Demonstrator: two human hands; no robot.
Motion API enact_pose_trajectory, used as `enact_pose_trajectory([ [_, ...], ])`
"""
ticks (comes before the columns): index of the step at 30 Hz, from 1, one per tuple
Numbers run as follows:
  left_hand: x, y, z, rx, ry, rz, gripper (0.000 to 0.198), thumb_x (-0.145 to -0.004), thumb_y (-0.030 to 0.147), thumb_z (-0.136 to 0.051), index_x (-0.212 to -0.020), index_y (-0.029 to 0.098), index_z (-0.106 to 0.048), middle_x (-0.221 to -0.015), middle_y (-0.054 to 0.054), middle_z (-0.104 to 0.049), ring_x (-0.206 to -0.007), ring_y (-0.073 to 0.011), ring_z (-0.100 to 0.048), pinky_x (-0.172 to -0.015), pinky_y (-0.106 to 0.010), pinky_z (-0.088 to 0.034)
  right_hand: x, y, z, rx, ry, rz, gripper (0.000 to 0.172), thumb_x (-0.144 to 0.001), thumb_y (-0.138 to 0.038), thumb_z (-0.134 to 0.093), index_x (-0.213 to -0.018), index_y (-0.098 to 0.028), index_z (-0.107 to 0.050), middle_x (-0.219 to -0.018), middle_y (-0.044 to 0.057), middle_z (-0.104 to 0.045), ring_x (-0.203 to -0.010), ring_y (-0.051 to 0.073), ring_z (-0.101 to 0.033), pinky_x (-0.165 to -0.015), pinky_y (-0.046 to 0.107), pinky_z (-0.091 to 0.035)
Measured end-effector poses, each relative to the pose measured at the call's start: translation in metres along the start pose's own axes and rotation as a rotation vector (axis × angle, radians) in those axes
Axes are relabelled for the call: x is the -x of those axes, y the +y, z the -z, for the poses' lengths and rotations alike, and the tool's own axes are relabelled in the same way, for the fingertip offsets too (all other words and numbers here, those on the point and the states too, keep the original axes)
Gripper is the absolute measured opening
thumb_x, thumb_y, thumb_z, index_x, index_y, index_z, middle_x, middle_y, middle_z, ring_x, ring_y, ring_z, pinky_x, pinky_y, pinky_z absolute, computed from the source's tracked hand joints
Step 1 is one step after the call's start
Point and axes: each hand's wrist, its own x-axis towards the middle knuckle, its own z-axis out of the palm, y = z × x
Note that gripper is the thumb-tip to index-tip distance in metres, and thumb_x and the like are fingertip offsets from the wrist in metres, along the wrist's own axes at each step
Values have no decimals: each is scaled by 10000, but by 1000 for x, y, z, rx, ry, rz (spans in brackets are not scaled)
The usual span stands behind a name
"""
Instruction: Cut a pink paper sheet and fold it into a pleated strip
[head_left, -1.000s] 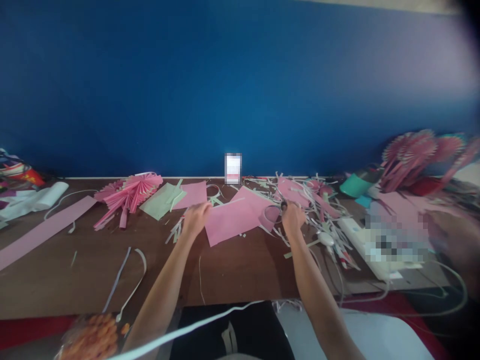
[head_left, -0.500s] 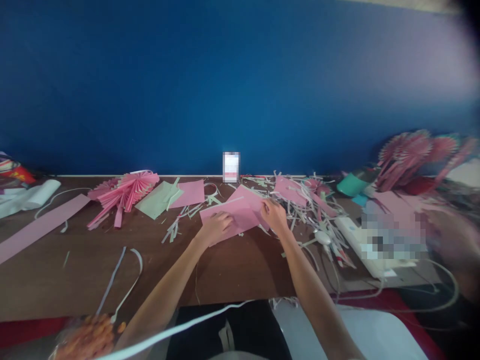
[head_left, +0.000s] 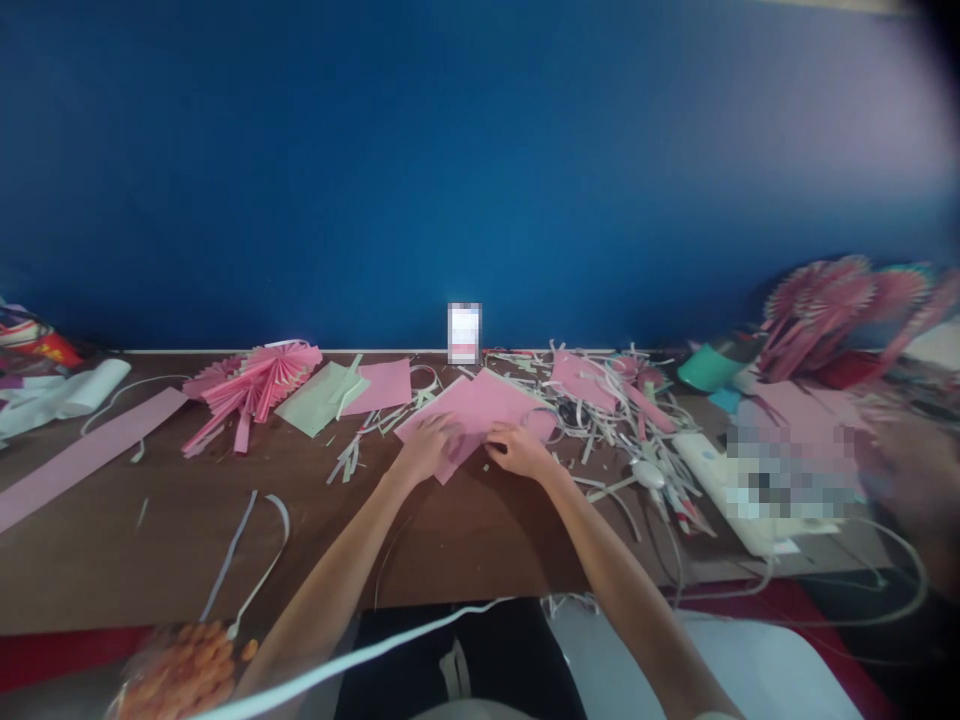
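Note:
Pink paper sheets (head_left: 495, 395) lie overlapping in front of me on the brown table, with a corner pointing towards me. My left hand (head_left: 431, 447) rests on the left part of the paper, fingers curled down and gripping it. At its near right edge, my right hand (head_left: 519, 449) has thumb and fingers closed on the paper. The fingertips of both hands come close together near the middle. A pale green sheet (head_left: 319, 398) and another pink sheet (head_left: 385, 386) lie to the left of my hands.
Pink pleated paper fans (head_left: 259, 385) and a long pink strip (head_left: 90, 455) lie left. Paper offcuts (head_left: 600, 405) heap at right, near a white power strip (head_left: 724, 490) and a green cup (head_left: 709, 366). A phone (head_left: 464, 333) leans on the blue wall. A co-worker's blurred hand (head_left: 911, 450) is far right.
My right hand has moved left and towards me, closer to my left hand. The pink sheets have shifted and turned, so the near sheet's white edge now slopes more steeply.

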Motion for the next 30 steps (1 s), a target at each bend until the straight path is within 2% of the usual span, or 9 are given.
enact_pose_trajectory([
  [7, 1, 3, -4, -58, 46, 30, 401, -899, 199, -407, -1291, 205, -491, -1369, -64, -463, -1280, -222, -358, -1064, -402, -280, 5, 10, 14, -11, 50, -139, 119, -711, -155, -513, -656, -186, -613, -723, 20, -603, -674, 140, -522, -663, 233, -380],
  [10, 2, 8, -1, -69, 56, 30, 395, -908, 256, -408, -1286, 178, -488, -1339, -88, -489, -1259, -229, -381, -1051, -399, -287, 5, 15, 18, -220, 95, -164, 127, -748, -195, -490, -644, -181, -562, -658, 0, -566, -626, 128, -499, -618, 227, -373],
  [14, 2, 23, 4, -92, 52, 9, 355, -907, 309, -407, -1220, 218, -546, -1299, -80, -516, -1199, -262, -414, -997, -424, -323, 4, 22, 21, -547, 136, -301, 229, -850, -355, -437, -693, -195, -487, -592, -33, -516, -530, 115, -466, -533, 223, -365],
  [17, 3, 37, 5, -114, 61, 49, 319, -892, 331, -432, -1146, 229, -595, -1174, -108, -564, -1122, -294, -441, -942, -462, -342, 4, 26, 24, -620, 119, -323, 211, -833, -393, -467, -754, -198, -475, -611, -38, -531, -512, 112, -468, -516, 223, -373],
  [19, 2, 44, 4, -126, 68, 68, 299, -885, 350, -444, -1085, 216, -622, -1088, -129, -571, -1101, -305, -438, -937, -479, -335, 5, 28, 27, -525, 180, -310, 164, -813, -355, -485, -821, -192, -499, -689, -16, -579, -587, 126, -523, -566, 230, -399],
  [22, 1, 47, 0, -125, 80, 59, 298, -868, 386, -477, -1066, 216, -620, -1094, -129, -555, -1121, -304, -420, -961, -480, -322, 9, 31, 30, -156, 283, -418, 136, -796, -309, -496, -845, -197, -554, -781, 18, -627, -719, 159, -573, -648, 246, -400],
  [25, 0, 40, -3, -120, 100, 40, 312, -860, 387, -495, -1105, 220, -591, -1209, -108, -524, -1191, -292, -382, -1005, -462, -303, 13, 34, 28, 160, 192, -600, 147, -801, -332, -516, -755, -211, -584, -739, 31, -636, -697, 179, -582, -622, 254, -374],
  [28, 0, 31, -5, -115, 107, 40, 330, -857, 363, -500, -1136, 200, -567, -1283, -103, -493, -1239, -283, -356, -1042, -449, -279, 14, 35, 22, 268, 65, -662, 145, -804, -330, -533, -742, -213, -592, -749, 51, -642, -709, 202, -595, -608, 262, -365],
  [30, 1, 28, -5, -102, 97, 42, 346, -854, 352, -499, -1152, 185, -552, -1299, -108, -486, -1240, -278, -366, -1044, -442, -285, 13, 34, 20, 300, 37, -672, 110, -815, -288, -523, -792, -209, -596, -782, 69, -649, -727, 213, -601, -624, 274, -369],
])
